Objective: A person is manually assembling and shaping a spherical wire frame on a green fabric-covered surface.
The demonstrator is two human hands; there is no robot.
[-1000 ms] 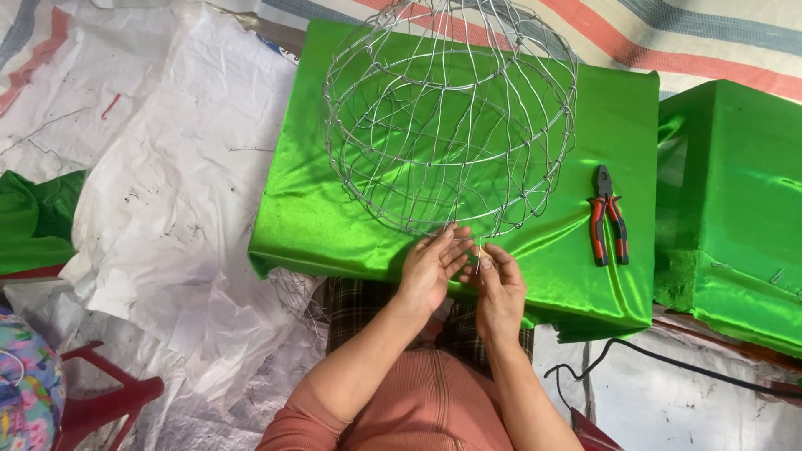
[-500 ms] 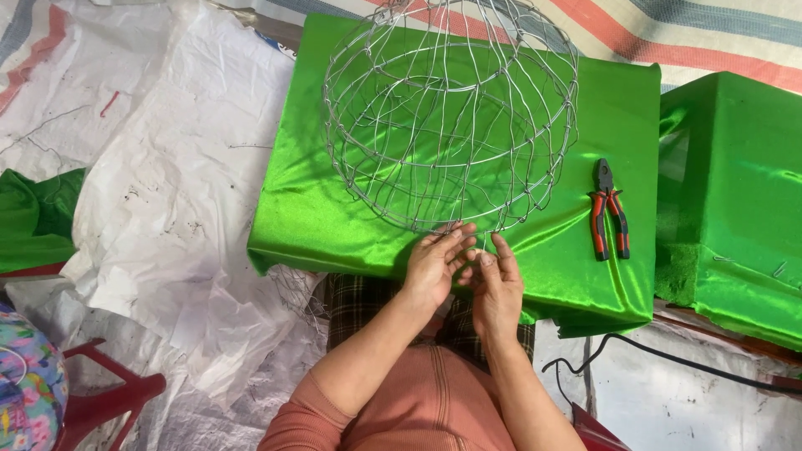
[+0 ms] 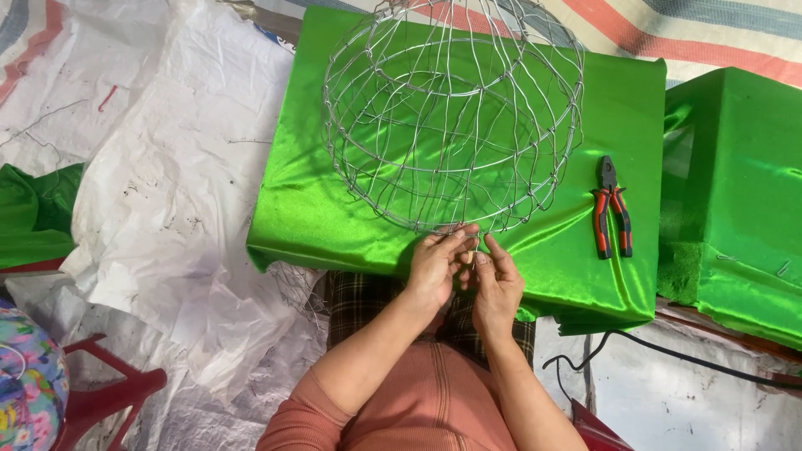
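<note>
A round cage of thin silver wire (image 3: 451, 117) stands on a block covered in shiny green cloth (image 3: 309, 200). Both hands meet at the near rim of the cage. My left hand (image 3: 434, 267) pinches the wire at the rim with fingertips closed. My right hand (image 3: 499, 284) sits right beside it, thumb and fingers pinched on the same spot of wire. What lies between the fingertips is too small to make out.
Red-and-black pliers (image 3: 612, 213) lie on the green cloth right of the cage. A second green-covered block (image 3: 743, 184) stands at the right. White plastic sheeting (image 3: 159, 184) covers the floor at left. A red stool (image 3: 100, 401) sits at the bottom left. A black cable (image 3: 668, 355) runs at the lower right.
Both hands stayed at the cage's near rim, with small finger shifts on the wire. The cage and pliers have not moved.
</note>
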